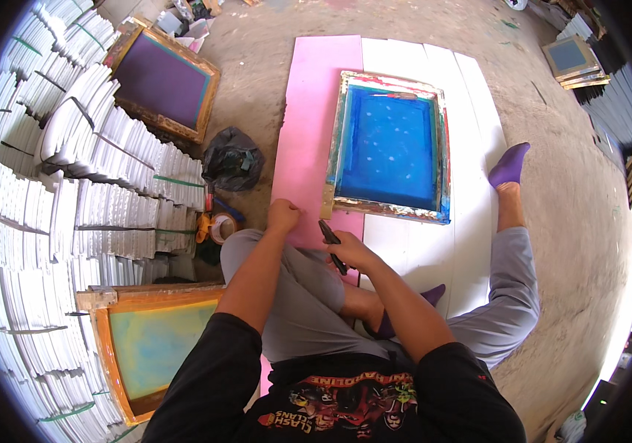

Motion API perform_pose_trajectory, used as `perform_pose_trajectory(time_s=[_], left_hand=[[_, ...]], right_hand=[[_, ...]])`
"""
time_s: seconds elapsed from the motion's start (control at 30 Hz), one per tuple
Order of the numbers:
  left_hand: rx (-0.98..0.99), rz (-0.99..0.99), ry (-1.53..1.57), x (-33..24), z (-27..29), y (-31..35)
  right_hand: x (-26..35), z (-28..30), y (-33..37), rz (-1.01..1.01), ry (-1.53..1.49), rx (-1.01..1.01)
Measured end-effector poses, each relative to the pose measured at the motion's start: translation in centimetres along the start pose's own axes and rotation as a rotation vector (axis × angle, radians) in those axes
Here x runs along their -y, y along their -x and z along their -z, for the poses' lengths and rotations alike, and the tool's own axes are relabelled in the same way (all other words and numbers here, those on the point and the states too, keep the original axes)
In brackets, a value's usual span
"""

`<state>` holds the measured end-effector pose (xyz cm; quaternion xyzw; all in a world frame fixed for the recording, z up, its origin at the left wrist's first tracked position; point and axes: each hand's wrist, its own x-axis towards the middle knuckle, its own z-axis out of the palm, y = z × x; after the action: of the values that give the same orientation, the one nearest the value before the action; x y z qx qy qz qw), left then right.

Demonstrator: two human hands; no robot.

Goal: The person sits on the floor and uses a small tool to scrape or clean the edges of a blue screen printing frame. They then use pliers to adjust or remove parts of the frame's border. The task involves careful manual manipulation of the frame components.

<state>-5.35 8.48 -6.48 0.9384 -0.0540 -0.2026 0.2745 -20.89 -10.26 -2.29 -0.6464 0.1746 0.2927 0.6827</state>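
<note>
A silk-screen frame (446, 148) with blue mesh (390, 148) lies in front of me on pink and white sheets. A yellowish hinge-like piece (328, 201) sits at its near left corner. My right hand (354, 251) is closed round dark pliers (328, 233), their tip just below that corner. My left hand (284, 215) is closed at the left edge of the pink sheet (305, 148); whatever its fingers hold is hidden. A thin tool with a reddish handle (403, 96), perhaps a screwdriver, rests across the far end of the mesh.
Tall strapped stacks of white sheets (101, 207) fill the left side. Two other screen frames stand there, one purple (161, 81), one yellow-green (161, 340). Beside my knee are a black plastic bag (233, 159), a tape roll (223, 227) and orange-handled scissors (203, 227).
</note>
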Motion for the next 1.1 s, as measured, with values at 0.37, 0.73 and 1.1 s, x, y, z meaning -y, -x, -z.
perform_pose_trajectory(time_s=[0.37,0.73,1.1], left_hand=[[-0.278,-0.615,-0.057,-8.3,-0.7,4.6],[-0.028,-0.974,-0.356,-17.0,-12.0,8.6],[0.03,-0.911,-0.373,-18.2,-14.0,9.2]], right_hand=[[-7.2,10.5,6.9,0.086,0.073,-0.513],[-10.7,18.4,12.2,-0.112,0.445,-0.904],[-9.9,18.0,12.0,-0.162,0.517,-0.906]])
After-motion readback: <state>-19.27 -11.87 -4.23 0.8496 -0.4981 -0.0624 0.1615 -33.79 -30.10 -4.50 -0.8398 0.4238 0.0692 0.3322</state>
